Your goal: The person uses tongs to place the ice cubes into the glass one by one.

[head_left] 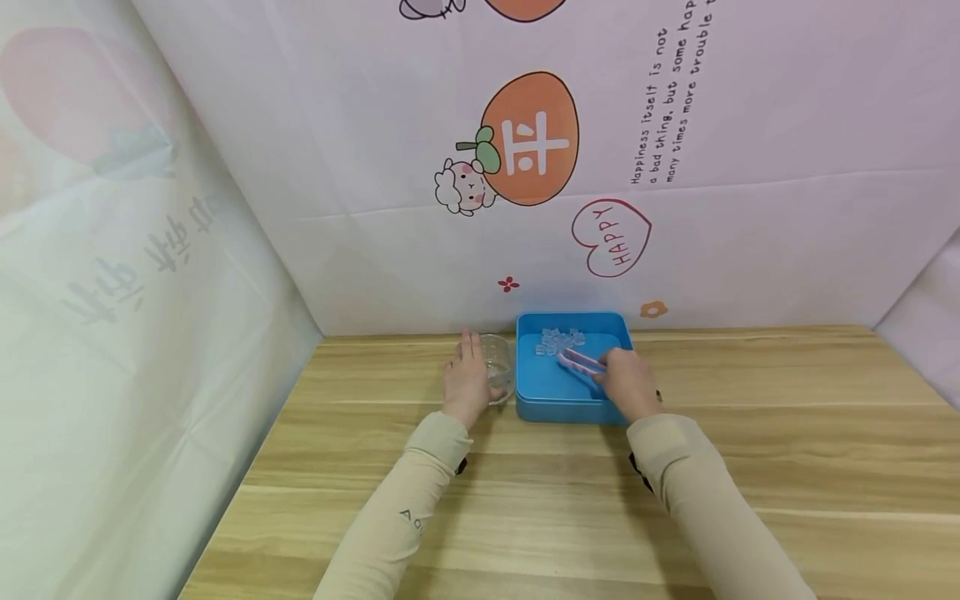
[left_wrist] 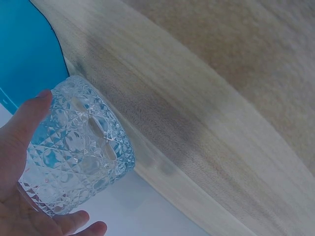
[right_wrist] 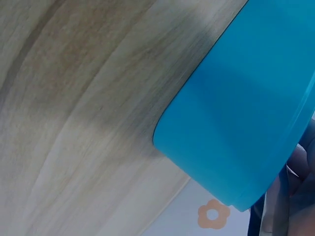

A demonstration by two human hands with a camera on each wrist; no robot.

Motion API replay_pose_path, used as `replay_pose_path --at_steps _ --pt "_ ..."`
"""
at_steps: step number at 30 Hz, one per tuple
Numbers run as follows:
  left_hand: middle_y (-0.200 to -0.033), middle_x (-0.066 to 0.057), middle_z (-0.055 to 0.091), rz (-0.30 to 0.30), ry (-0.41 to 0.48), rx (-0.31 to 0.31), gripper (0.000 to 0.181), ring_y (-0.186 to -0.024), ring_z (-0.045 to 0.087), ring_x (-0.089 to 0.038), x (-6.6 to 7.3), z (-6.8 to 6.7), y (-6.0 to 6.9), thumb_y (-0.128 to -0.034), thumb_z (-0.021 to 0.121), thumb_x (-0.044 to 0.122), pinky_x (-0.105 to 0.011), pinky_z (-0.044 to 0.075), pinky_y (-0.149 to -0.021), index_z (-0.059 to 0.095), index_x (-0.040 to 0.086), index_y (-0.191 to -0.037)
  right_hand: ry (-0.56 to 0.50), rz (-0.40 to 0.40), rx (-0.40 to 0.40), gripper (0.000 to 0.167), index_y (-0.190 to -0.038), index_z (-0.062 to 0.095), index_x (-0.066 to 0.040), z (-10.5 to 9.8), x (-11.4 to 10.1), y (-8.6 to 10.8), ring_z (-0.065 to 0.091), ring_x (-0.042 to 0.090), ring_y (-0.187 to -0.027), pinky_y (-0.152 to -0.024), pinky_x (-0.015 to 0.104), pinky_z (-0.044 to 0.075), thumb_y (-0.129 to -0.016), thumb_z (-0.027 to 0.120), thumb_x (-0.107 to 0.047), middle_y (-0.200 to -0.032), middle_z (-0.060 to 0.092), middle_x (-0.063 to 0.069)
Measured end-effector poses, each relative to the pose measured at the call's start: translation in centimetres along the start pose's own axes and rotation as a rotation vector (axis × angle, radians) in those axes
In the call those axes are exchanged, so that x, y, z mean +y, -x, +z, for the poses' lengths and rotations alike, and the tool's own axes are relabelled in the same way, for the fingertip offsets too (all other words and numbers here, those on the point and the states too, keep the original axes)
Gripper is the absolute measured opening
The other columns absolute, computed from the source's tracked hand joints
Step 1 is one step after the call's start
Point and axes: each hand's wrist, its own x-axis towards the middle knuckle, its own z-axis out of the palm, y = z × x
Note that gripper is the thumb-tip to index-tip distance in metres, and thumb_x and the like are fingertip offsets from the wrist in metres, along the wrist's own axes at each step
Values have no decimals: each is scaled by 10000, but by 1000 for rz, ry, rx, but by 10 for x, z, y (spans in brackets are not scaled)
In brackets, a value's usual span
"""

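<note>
My left hand holds a clear glass with a cut diamond pattern, standing at the left of a blue box. In the left wrist view the thumb lies along one side of the glass and the fingers are around the other. Pink tongs are gripped in my right hand, which reaches over the box's right edge. Their tips are beside a cluster of clear cubes in the back left of the box. Whether a cube sits between the tips cannot be told. The right wrist view mostly shows the box's outer wall.
The box and glass stand on a wood-grain table, near its back edge. A white printed sheet rises right behind them, and another pale sheet hangs along the left side.
</note>
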Motion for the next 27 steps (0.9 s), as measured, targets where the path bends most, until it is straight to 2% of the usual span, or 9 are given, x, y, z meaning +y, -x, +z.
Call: replay_pose_path --at_steps 8,16,22,27 --pt "-1585 -180 198 -2 21 -4 1110 -1416 340 -321 1 0 0 -702 833 392 -472 381 -1109 178 -13 -1501 -11 -3 14 291 -1084 670 95 0 1 -1 642 348 -881 -825 504 544 -877 670 -109 -1041 685 264" --pt "-1584 -186 199 1 24 -2 1102 -1417 338 -328 0 1 0 -704 834 383 -476 374 -1114 184 -20 -1498 -7 16 10 320 -1136 649 90 -2 4 1 635 378 -968 -859 515 534 -884 659 -107 -1105 668 272" --pt "-1582 -187 206 6 23 7 1100 -1413 343 -328 0 0 0 -704 835 382 -474 381 -1108 188 -22 -1496 -21 -15 37 287 -1099 667 88 -7 8 3 630 333 -849 -772 467 552 -882 655 -100 -1042 681 262" --pt "-1583 -183 204 3 21 4 1103 -1413 343 -326 0 0 -1 -699 836 389 -473 384 -1107 192 -19 -1496 -42 -51 79 289 -1101 659 101 -16 11 4 630 330 -813 -753 461 561 -881 650 -87 -1027 678 274"
